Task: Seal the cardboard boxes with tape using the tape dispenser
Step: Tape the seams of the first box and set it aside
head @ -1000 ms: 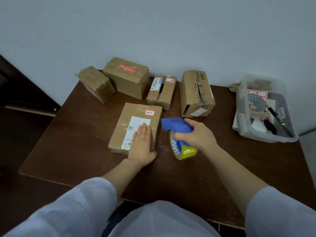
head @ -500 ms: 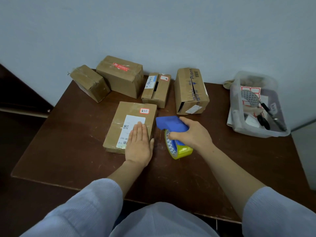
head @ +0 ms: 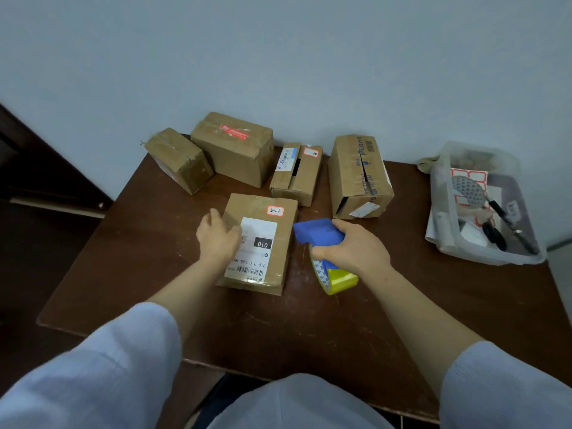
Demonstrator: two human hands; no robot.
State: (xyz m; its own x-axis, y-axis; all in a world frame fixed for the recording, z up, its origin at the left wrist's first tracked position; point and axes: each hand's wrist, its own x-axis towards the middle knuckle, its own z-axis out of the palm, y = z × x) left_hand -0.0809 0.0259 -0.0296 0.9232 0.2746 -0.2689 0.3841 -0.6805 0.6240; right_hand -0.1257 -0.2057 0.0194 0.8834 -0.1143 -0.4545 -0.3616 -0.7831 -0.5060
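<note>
Cardboard boxes [head: 263, 205] on brown table [head: 123, 274], pale wall [head: 278, 57] behind

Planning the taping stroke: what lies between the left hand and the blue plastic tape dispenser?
Head view: the flat brown cardboard box with a white label.

Just 1 head-worn camera, close above the near edge of the brown table [head: 309, 329], looking forward and down toward the wall [head: 278, 57] behind it.
</note>
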